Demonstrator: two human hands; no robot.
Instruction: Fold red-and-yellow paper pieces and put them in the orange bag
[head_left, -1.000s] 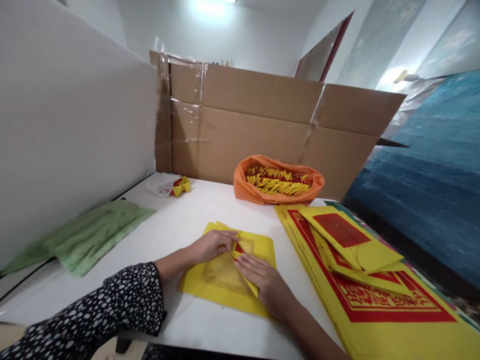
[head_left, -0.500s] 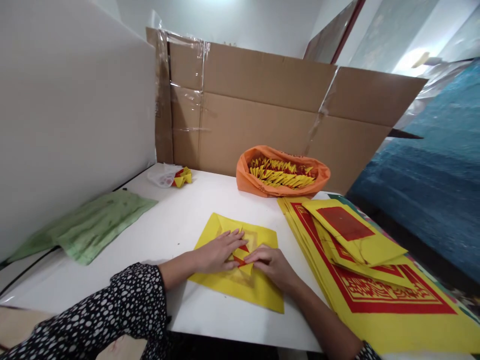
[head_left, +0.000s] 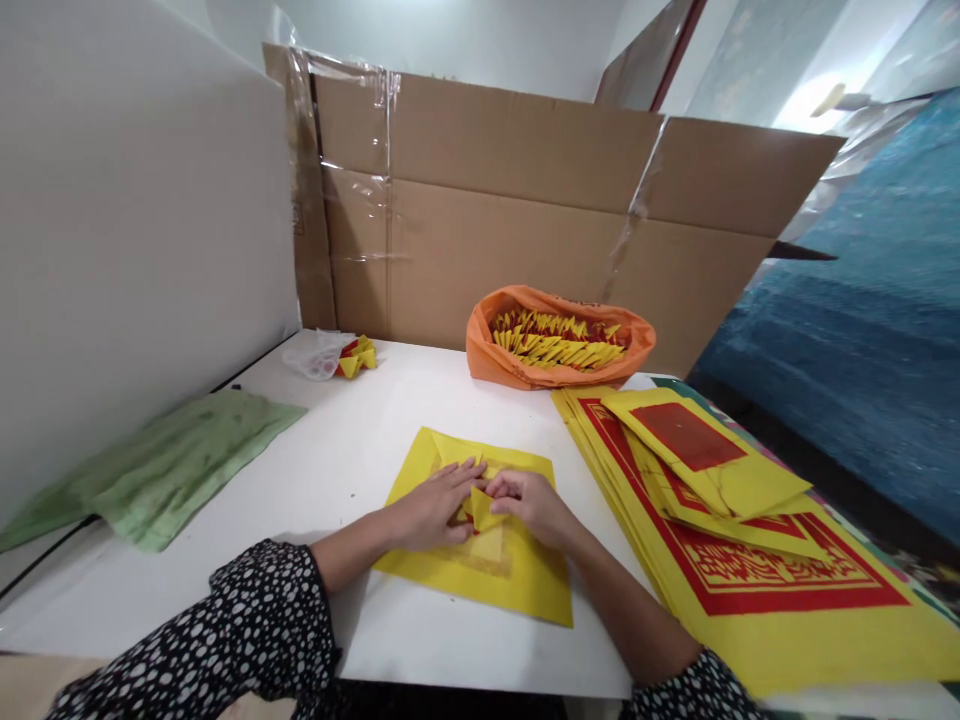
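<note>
A square sheet of yellow paper (head_left: 536, 590) lies on the white table in front of me, with a faint framed patch in its middle. On top of it is a small folded yellow and red paper (head_left: 486, 512). My left hand (head_left: 439, 508) rests flat over the left side of this folded paper, fingers stretched out. From the right, my right hand (head_left: 529, 500) pinches a raised yellow flap of it between thumb and fingers. Part of the folded paper is hidden under both hands.
Behind stands an orange bag (head_left: 499, 365) packed with folded papers, before a cardboard screen (head_left: 510, 240). Yellow and red printed sheets (head_left: 742, 650) are stacked at right. A green cloth (head_left: 187, 455) lies left; a clear plastic bag (head_left: 315, 355) is beyond it.
My right hand has lifted a flap of the folded paper up and over to the left, hiding most of the red. The left hand has stayed in place. The view has shifted slightly.
</note>
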